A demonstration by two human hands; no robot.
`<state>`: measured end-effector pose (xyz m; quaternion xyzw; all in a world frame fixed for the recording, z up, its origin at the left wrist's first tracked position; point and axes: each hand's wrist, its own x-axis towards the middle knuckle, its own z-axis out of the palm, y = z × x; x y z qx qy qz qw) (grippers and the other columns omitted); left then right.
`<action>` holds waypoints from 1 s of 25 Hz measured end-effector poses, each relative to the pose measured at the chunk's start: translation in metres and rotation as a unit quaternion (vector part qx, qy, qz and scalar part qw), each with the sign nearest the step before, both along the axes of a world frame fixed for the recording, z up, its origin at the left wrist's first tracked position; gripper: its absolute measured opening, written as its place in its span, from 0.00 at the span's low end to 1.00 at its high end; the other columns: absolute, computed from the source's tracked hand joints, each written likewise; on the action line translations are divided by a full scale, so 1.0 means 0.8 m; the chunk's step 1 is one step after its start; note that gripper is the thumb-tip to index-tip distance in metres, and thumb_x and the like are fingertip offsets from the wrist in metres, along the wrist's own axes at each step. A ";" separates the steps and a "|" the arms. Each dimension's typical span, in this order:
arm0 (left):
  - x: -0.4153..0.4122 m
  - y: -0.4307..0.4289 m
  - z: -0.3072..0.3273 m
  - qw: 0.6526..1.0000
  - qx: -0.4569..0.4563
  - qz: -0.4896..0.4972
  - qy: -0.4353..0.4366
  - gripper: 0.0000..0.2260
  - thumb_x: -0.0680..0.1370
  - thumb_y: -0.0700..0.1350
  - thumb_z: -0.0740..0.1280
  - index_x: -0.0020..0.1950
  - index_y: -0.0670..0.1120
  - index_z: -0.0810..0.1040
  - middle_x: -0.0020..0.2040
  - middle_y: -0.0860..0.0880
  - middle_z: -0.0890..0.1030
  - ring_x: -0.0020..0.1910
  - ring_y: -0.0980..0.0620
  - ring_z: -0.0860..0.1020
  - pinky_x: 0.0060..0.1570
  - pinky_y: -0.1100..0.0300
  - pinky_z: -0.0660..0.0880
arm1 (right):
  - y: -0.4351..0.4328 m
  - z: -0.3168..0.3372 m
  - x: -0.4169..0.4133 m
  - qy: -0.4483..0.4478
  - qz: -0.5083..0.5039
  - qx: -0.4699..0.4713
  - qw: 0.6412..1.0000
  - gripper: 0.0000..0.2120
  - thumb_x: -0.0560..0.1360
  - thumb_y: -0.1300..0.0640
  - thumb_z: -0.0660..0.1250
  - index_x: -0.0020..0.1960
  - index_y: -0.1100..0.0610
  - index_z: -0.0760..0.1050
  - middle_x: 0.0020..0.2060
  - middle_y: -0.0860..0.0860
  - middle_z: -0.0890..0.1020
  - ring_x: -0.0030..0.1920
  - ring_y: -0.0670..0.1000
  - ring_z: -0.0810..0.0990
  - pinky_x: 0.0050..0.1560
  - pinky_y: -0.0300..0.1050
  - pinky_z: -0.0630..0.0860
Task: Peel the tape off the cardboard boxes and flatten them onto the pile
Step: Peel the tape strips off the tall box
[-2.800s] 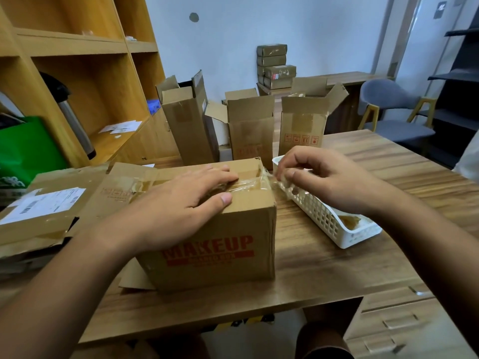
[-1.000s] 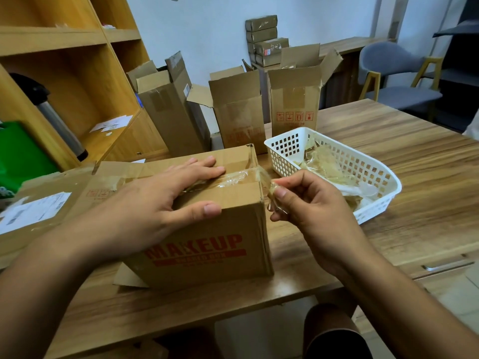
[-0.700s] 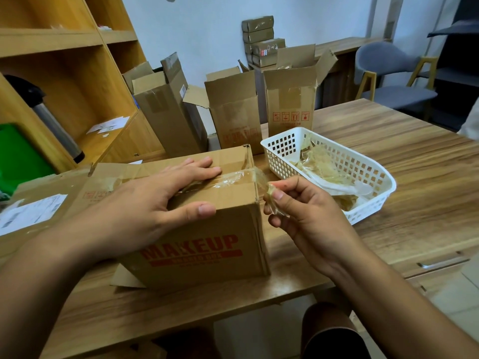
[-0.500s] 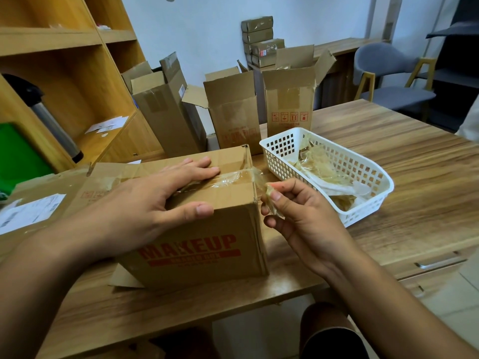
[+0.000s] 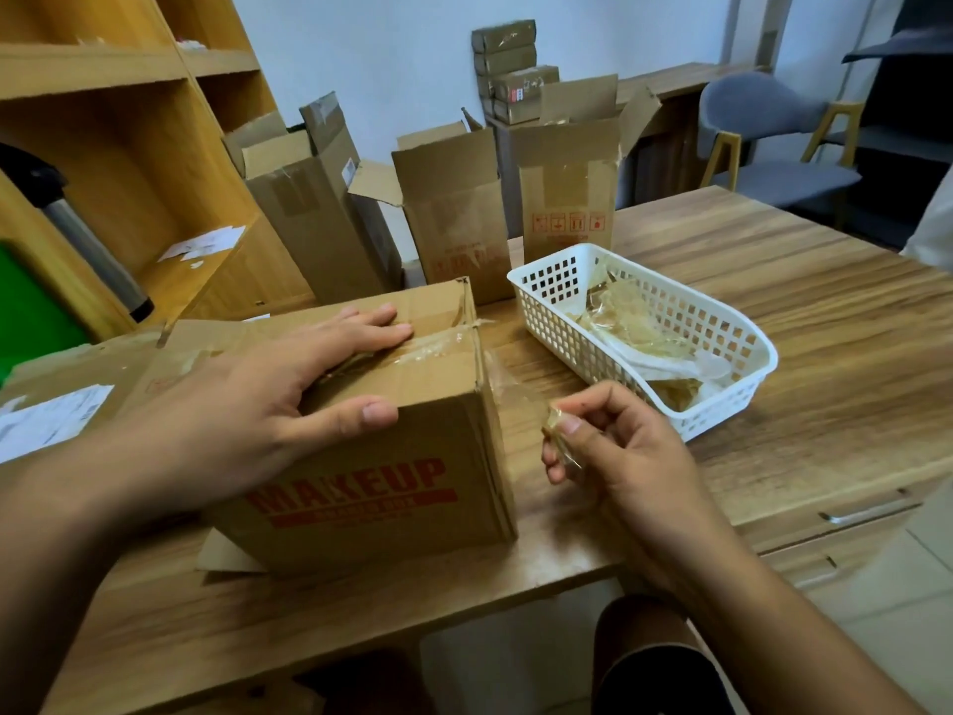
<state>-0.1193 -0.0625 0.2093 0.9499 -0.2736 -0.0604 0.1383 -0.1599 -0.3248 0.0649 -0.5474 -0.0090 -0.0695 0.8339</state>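
- Brown cardboard box with red MAKEUP lettering (image 5: 402, 456): I am seeing it standing closed on the wooden table (image 5: 825, 312), near the front edge, just beside a white perforated plastic basket (image 5: 742, 348)
- Clear strip of packing tape (image 5: 438, 345): it is running along the box's top seam and over the right-hand edge, and its loosened end is leading off toward my right hand (image 5: 619, 446)
- Step in hand, as I am judging it: peeling this strip. I am aiming to pull low and back along the seam, slowly, so the film is coming away whole rather than tearing or lifting the paper face
- Left hand (image 5: 247, 405): it is lying flat on the box top, fingers straight and pressing beside the tape, thumb resting at the front top edge. It is gripping nothing, only bracing the box against the pull
- Right hand: it is pinching the crumpled tape end between thumb and forefinger, the other fingers curling in loosely, off the box's right side
- Wad of peeled clear tape (image 5: 634, 322): it is sitting inside the basket, so I am expecting this strip to go there
- Pile of flattened brown cardboard (image 5: 77, 374): it is lying just left of the box, waiting for it
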 end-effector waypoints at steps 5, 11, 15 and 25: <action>0.000 0.000 -0.001 1.000 -0.012 -0.005 -0.015 0.39 0.61 0.84 0.58 0.72 0.79 0.56 0.74 0.78 0.55 0.76 0.70 0.54 0.77 0.45 0.59 | 0.002 -0.007 -0.010 0.023 -0.075 -0.023 0.997 0.05 0.80 0.66 0.65 0.47 0.59 0.76 0.36 0.58 0.83 0.34 0.54 0.80 0.39 0.46 0.77; 0.000 -0.003 -0.003 1.000 -0.012 0.001 -0.025 0.39 0.62 0.84 0.58 0.72 0.79 0.57 0.73 0.79 0.56 0.76 0.70 0.55 0.76 0.45 0.61 | -0.004 0.014 -0.033 -0.068 -0.103 -0.085 0.989 0.09 0.79 0.73 0.63 0.47 0.60 0.74 0.50 0.52 0.84 0.44 0.55 0.87 0.40 0.45 0.82; -0.005 -0.006 0.000 1.000 -0.003 -0.003 -0.031 0.40 0.61 0.84 0.57 0.72 0.80 0.54 0.73 0.80 0.54 0.74 0.75 0.52 0.75 0.50 0.61 | -0.024 0.045 -0.024 -0.138 -0.132 -0.201 0.961 0.19 0.78 0.72 0.58 0.43 0.53 0.81 0.41 0.51 0.82 0.35 0.50 0.81 0.37 0.40 0.78; -0.010 -0.008 0.005 1.000 0.015 0.003 -0.018 0.40 0.58 0.85 0.54 0.70 0.81 0.52 0.71 0.82 0.49 0.73 0.71 0.53 0.75 0.54 0.60 | -0.089 0.146 0.054 -0.080 -0.153 -0.623 0.763 0.09 0.82 0.52 0.63 0.55 0.49 0.83 0.47 0.44 0.74 0.43 0.37 0.72 0.47 0.35 0.65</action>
